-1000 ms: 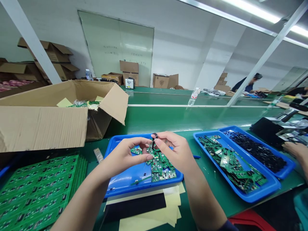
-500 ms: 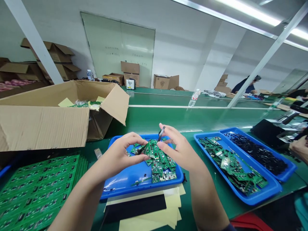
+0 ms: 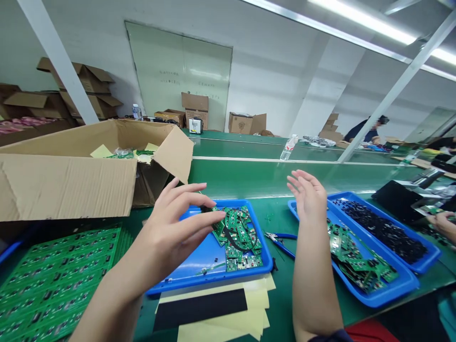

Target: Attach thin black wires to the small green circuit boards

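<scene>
My left hand [image 3: 178, 232] is half open at the green circuit boards [image 3: 235, 232] in the blue tray [image 3: 210, 280], lower centre; any grip is unclear. My right hand [image 3: 308, 194] is open, empty, above blue-handled pliers [image 3: 281, 243].

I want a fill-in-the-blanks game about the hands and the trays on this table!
The blue tray under the left hand is piled with green circuit ____.
The pliers near the right hand have ____ handles.
The open box beside the left hand is made of ____.
The tray farthest to the right holds many small ____ parts.

Missing words: boards; blue; cardboard; black.
</scene>
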`<state>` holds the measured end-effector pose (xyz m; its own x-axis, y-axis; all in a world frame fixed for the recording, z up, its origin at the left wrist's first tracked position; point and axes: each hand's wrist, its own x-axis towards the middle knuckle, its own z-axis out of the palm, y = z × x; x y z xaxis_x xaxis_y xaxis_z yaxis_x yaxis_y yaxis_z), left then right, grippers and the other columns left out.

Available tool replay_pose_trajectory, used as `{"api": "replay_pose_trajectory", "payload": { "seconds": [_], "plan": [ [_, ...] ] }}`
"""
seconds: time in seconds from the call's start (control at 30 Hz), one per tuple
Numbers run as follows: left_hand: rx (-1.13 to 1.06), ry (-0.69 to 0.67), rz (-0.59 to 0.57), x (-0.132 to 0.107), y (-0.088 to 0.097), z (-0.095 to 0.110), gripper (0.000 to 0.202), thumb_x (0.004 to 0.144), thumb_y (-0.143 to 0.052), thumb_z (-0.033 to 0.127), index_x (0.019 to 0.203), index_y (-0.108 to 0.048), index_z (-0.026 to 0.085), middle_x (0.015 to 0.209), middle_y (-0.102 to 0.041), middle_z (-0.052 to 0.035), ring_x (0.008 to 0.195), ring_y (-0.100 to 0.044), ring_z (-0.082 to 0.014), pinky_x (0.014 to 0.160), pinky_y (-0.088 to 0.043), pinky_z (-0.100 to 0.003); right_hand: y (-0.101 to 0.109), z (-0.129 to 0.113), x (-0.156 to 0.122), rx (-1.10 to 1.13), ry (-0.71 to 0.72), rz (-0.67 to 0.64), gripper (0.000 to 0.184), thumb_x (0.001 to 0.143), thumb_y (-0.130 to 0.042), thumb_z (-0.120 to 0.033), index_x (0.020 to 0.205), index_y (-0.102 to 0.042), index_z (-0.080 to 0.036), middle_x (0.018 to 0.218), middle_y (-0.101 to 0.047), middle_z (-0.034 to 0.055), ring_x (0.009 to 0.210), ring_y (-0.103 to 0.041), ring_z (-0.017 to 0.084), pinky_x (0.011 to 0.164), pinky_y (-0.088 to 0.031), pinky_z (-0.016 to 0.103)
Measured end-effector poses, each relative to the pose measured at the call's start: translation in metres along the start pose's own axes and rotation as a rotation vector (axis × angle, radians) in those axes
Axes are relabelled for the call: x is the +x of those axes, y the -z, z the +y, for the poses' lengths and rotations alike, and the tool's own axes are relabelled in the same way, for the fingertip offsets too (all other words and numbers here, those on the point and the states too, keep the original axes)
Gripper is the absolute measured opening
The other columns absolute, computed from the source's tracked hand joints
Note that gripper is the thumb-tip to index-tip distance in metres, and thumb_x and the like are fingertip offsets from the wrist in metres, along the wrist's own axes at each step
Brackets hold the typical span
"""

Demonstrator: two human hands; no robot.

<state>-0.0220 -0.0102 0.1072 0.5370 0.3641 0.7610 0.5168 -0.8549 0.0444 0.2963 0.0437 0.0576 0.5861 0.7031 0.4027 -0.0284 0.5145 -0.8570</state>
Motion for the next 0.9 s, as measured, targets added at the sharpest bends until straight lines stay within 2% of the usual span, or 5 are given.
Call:
{"api": "replay_pose_trajectory", "payload": {
  "seconds": [0.17,0.33,0.5,0.77,0.9],
  "plan": [
    [0.19,-0.094,0.001,0.0,-0.002,0.012,0.035,0.081,-0.052,0.005,0.103,-0.061,0.031,0.104,-0.064,-0.0023,0.122,-0.046,-0.0231,0.109,-0.023,-0.058,-0.022,-0.025,-0.03,0.134,-0.034,-0.387,0.026,0.078,-0.058,-0.041,0.097,-0.061,-0.024,0.09,-0.07,0.0039,0.084,-0.067,0.017,0.077,-0.054,0.036],
    [0.222,-0.121,-0.051,0.001,-0.008,0.013,0.035,0.082,-0.049,0.006,0.106,-0.059,0.03,0.107,-0.064,-0.0026,0.123,-0.046,-0.0235,0.109,-0.024,-0.057,-0.052,-0.066,-0.09,-0.194,0.098,-0.885,0.052,0.075,-0.065,-0.036,0.124,-0.051,-0.025,0.116,-0.063,0.0069,0.109,-0.058,0.021,0.097,-0.045,0.043],
    [0.244,-0.097,-0.005,0.002,-0.003,0.003,0.035,0.08,-0.054,0.009,0.105,-0.059,0.033,0.106,-0.064,-0.0017,0.121,-0.048,-0.0238,0.109,-0.025,-0.056,-0.055,-0.059,-0.091,-0.302,0.1,-0.752,0.035,0.08,-0.054,-0.018,0.114,-0.058,-0.023,0.105,-0.067,0.0049,0.1,-0.062,0.017,0.092,-0.049,0.038],
    [0.298,-0.071,0.118,-0.002,0.007,-0.007,0.042,0.076,-0.06,0.007,0.107,-0.057,0.035,0.107,-0.062,-0.0025,0.121,-0.047,-0.024,0.109,-0.028,-0.055,-0.041,-0.038,-0.054,-0.401,0.086,-0.415,0.03,0.075,-0.059,-0.022,0.104,-0.063,-0.019,0.102,-0.068,0.0083,0.094,-0.064,0.02,0.089,-0.05,0.043],
    [0.257,-0.108,0.087,0.001,0.0,-0.001,0.04,0.077,-0.058,0.006,0.106,-0.058,0.033,0.105,-0.063,-0.0022,0.12,-0.048,-0.0239,0.108,-0.028,-0.056,-0.05,-0.055,-0.072,-0.158,-0.024,-0.643,0.021,0.082,-0.056,-0.028,0.1,-0.064,-0.02,0.094,-0.07,0.0062,0.09,-0.066,0.017,0.082,-0.053,0.036]
  ]
}}
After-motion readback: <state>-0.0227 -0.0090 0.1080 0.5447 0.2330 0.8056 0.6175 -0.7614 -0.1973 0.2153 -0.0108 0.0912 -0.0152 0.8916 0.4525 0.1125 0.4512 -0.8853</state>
